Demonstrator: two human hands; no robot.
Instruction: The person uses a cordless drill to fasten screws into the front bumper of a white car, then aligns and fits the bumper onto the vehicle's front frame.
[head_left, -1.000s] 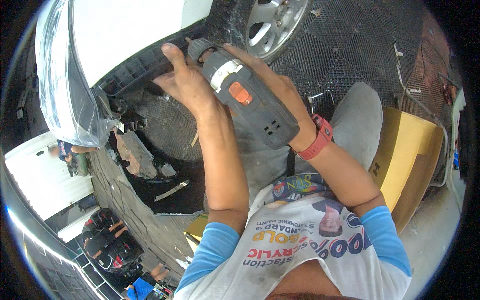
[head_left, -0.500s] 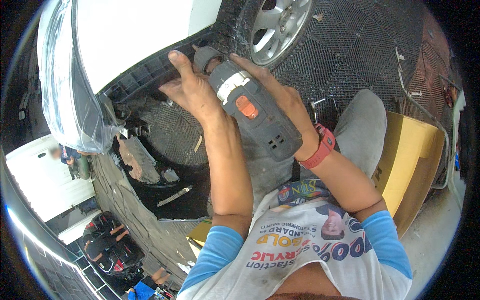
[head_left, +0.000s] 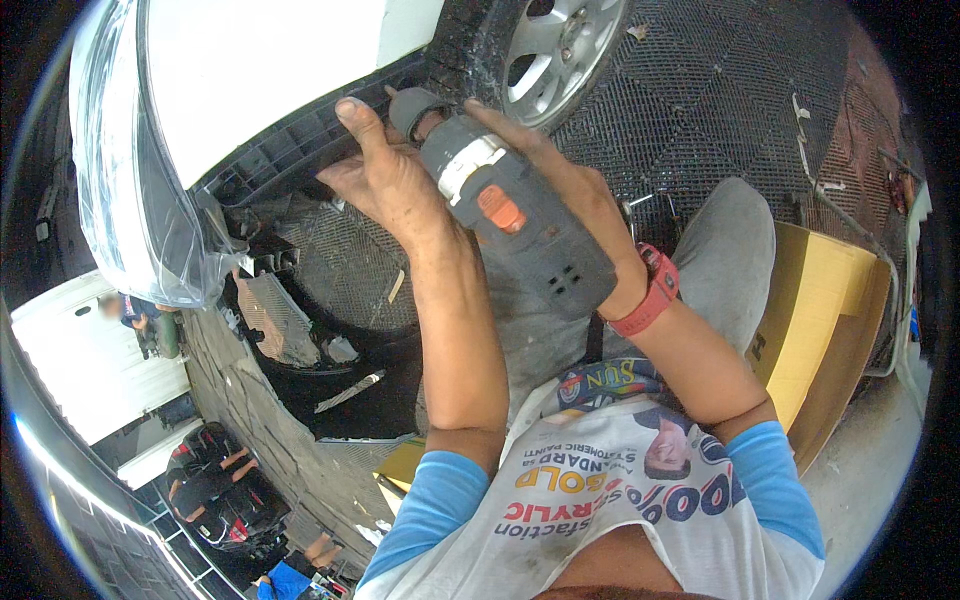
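Black grid matting spreads beside a white car. In the head view I see a black drill up in front of the person, near the car's lower edge; the right hand has its fingers wrapped around it. By its nose, the left hand spreads its thumb wide; whether its partly hidden fingers grip anything, I can't tell.

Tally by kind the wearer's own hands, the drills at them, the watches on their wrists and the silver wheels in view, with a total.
Hands: 2 (left hand, right hand)
Drill: 1
Red watch: 1
Silver wheel: 1
Total: 5
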